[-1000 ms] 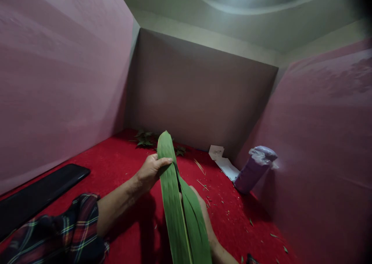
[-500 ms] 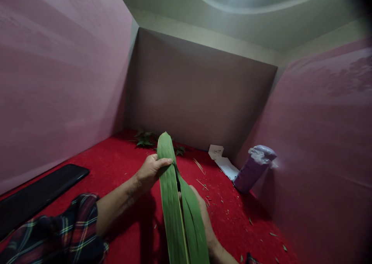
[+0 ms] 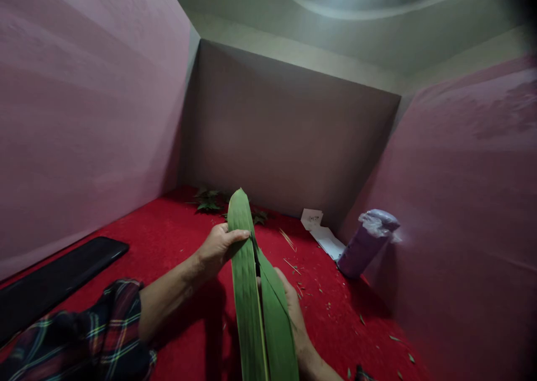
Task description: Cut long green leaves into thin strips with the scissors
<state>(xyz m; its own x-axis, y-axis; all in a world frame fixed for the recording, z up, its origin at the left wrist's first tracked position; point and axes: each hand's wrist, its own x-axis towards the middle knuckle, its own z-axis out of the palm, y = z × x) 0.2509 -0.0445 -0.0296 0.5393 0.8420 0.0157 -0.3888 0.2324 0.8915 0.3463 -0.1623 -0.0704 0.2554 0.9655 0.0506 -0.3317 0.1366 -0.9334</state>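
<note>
A long, broad green leaf (image 3: 245,269) stands upright before me, its lower end running out of the picture. Lengthwise a dark gap parts it from a second green strip (image 3: 277,319) on the right; whether this is one split leaf or two, I cannot tell. Near the tip, my left hand (image 3: 220,244) pinches the leaf, thumb in front and fingers behind. My right hand (image 3: 291,297) is lower, behind the right strip; a fingertip shows through the gap, while most of its fingers are hidden.
Red cloth (image 3: 176,224) covers the surface. Leafy sprigs (image 3: 208,202) lie at the back, with thin sticks (image 3: 287,239) and leaf scraps to the right. White papers (image 3: 328,242) lie beside a purple package (image 3: 364,249). A black flat object (image 3: 62,274) is at left.
The right strip has shifted slightly left and its crease now slants more across it. The left hand stays almost in place.
</note>
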